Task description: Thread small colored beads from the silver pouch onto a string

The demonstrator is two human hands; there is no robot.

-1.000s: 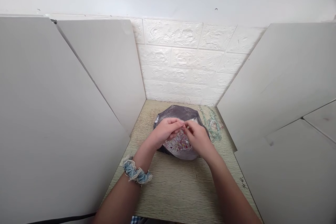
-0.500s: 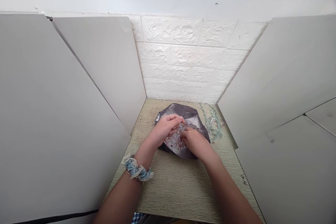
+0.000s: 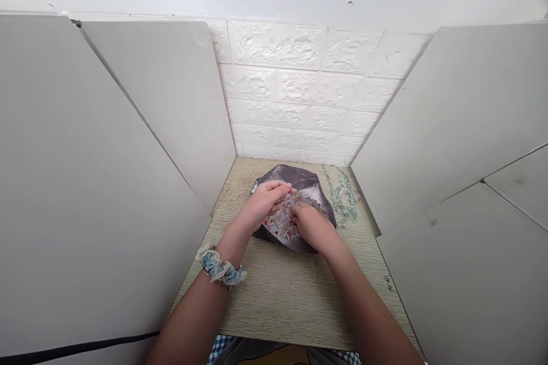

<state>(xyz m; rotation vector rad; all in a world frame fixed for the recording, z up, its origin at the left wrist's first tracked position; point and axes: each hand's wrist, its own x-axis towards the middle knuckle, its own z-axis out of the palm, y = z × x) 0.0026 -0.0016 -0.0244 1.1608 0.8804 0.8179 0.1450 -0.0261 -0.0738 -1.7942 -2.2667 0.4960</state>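
Observation:
A dark, shiny bag or cloth [image 3: 302,175] lies spread on the table, with a heap of small clear, pink and red beads [image 3: 280,223] on it. My left hand [image 3: 265,201] is over the heap's left side, its thumb and forefinger pinched together. What they pinch is too fine to make out. On the right side of the beads, my right hand [image 3: 314,228] has its fingertips down at the heap, curled together. Whether a bead is between them is hidden. Strings of pale green beads [image 3: 343,197] lie on the table to the right of the bag.
The narrow wooden table [image 3: 282,296] stands between white panels on the left [image 3: 162,97] and right [image 3: 428,142], against a white brick-pattern wall [image 3: 295,91]. Small shiny bits [image 3: 388,283] lie by the right edge. A blue scrunchie [image 3: 221,267] circles my left wrist.
The whole view has shifted slightly, so everything sits a little higher and further left. My hands keep nearly the same pose over the beads, with small finger movement at most.

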